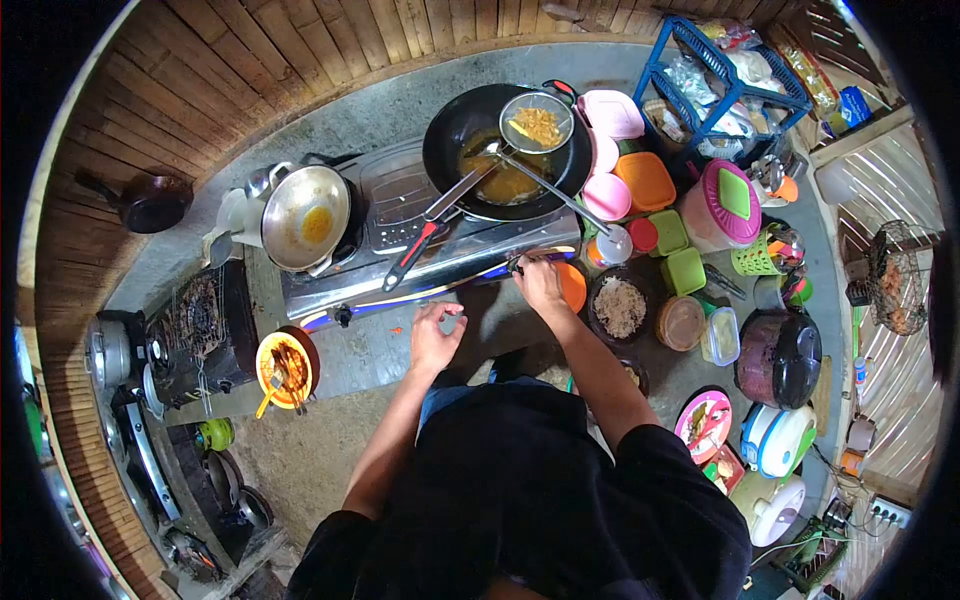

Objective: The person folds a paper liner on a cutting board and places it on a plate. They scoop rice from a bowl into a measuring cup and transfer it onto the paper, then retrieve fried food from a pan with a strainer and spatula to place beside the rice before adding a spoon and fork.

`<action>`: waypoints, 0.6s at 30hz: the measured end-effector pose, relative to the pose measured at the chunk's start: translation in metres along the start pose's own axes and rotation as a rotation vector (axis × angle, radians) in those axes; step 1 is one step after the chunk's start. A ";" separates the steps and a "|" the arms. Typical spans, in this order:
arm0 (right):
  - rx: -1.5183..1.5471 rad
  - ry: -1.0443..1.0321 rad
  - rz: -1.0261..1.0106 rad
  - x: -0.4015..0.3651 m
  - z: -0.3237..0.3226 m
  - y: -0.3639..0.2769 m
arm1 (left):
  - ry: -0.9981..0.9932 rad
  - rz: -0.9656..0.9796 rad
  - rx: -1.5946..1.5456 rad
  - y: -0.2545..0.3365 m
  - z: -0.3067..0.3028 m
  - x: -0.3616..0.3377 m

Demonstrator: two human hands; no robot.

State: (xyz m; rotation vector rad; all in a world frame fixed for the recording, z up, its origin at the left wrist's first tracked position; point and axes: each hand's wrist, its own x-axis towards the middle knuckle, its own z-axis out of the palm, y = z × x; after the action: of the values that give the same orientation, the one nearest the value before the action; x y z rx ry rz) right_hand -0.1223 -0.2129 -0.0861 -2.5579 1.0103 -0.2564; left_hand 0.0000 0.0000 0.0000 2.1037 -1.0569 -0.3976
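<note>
My right hand (541,284) is at the front of the gas stove (420,270), its fingers closed around the dark control knob (516,265). My left hand (436,338) hovers before the stove's left half, empty, with fingers loosely bent and thumb apart. On the right burner stands a black wok (446,160) with brownish oil in it. A wire strainer (537,122) of fried yellow pieces rests over its right rim. A red-and-black handled utensil (425,235) and a long metal ladle (560,190) lean in the wok. A light metal pan (290,220) sits on the left burner.
An orange bowl (309,350) with reddish sauce and utensils stands at left, near a blackened grill (200,310). Plastic containers (645,180), a bowl of rice (620,307) and a dark pot (777,358) crowd the right. A blue rack (655,75) stands behind.
</note>
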 end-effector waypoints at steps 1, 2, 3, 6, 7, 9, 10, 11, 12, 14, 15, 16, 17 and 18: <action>0.071 0.013 0.054 0.000 0.003 0.000 | -0.016 -0.018 0.011 -0.006 0.002 -0.004; 0.141 0.026 0.111 -0.002 0.005 0.002 | -0.033 -0.036 0.020 -0.011 0.004 -0.009; 0.141 0.039 0.107 0.003 0.005 0.002 | -0.026 -0.025 0.022 -0.015 0.004 -0.007; 0.236 0.113 0.187 0.000 0.000 0.001 | -0.041 -0.017 -0.018 -0.026 0.007 -0.017; 0.238 0.119 0.188 -0.002 -0.002 -0.002 | -0.054 -0.018 -0.020 -0.031 0.007 -0.020; 0.295 0.149 0.189 -0.008 -0.011 -0.008 | -0.070 -0.010 -0.024 -0.038 0.007 -0.029; 0.294 0.159 0.194 -0.013 -0.016 -0.011 | -0.104 -0.060 -0.048 -0.039 0.006 -0.034; 0.339 0.178 0.169 -0.021 -0.022 -0.013 | -0.141 -0.109 -0.071 -0.041 0.004 -0.038; 0.384 0.199 0.146 -0.030 -0.028 -0.016 | -0.178 -0.112 -0.090 -0.048 0.004 -0.042; 0.440 0.223 0.111 -0.055 -0.032 -0.019 | -0.226 -0.142 -0.084 -0.054 0.001 -0.049; 0.494 0.231 0.064 -0.071 -0.034 -0.021 | -0.265 -0.189 -0.079 -0.058 0.000 -0.054; 0.488 0.198 0.106 -0.086 -0.035 -0.025 | -0.293 -0.177 -0.070 -0.070 0.002 -0.057; 0.483 0.167 0.153 -0.104 -0.035 -0.030 | -0.313 -0.148 -0.074 -0.081 0.003 -0.060; 0.507 0.223 0.118 -0.123 -0.029 -0.033 | -0.358 -0.116 -0.066 -0.092 0.004 -0.063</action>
State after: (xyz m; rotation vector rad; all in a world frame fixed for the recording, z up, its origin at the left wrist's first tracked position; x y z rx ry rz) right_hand -0.1993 -0.1144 -0.0501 -2.0352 1.0135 -0.6825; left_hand 0.0105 0.0840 -0.0726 2.0862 -1.1039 -0.8808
